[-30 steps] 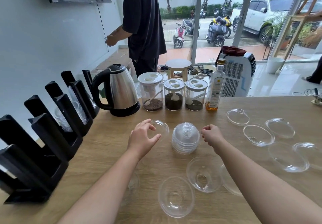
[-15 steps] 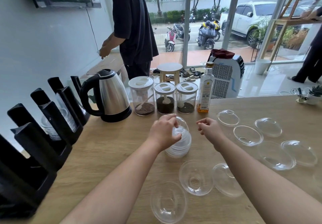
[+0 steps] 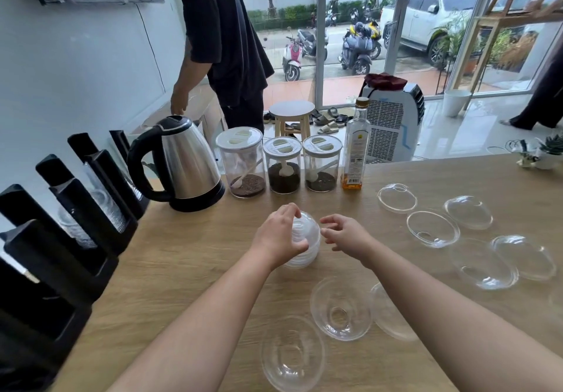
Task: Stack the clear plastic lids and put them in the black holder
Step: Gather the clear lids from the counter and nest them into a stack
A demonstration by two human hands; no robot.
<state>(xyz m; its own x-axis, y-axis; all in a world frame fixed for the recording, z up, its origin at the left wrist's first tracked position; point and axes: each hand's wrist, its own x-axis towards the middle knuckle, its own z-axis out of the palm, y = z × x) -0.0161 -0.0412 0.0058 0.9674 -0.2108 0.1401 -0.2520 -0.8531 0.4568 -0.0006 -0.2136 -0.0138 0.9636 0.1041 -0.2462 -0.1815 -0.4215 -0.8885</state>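
Note:
A stack of clear domed lids [image 3: 304, 245] stands dome-up in the middle of the wooden table [image 3: 189, 263]. My left hand [image 3: 278, 237] curls over the stack's left side and top, thumb against its front. Just right of the stack, my right hand [image 3: 344, 233] hovers with fingers loosely curled and nothing in it. Loose clear lids lie near me [image 3: 292, 355], [image 3: 341, 312], [image 3: 393, 315], and several more to the right [image 3: 432, 228]. The black holder [image 3: 70, 227] runs along the table's left edge, with lids in some of its slots.
A steel kettle [image 3: 182, 163], three lidded jars [image 3: 281, 164] and a glass bottle [image 3: 355, 148] line the table's far side. A small plant [image 3: 545, 154] sits at the far right corner. A person in black stands beyond the table at the left.
My left hand carried a loose lid from left of the stack onto its top and now grips the stack. My right hand drew closer to the stack's right side.

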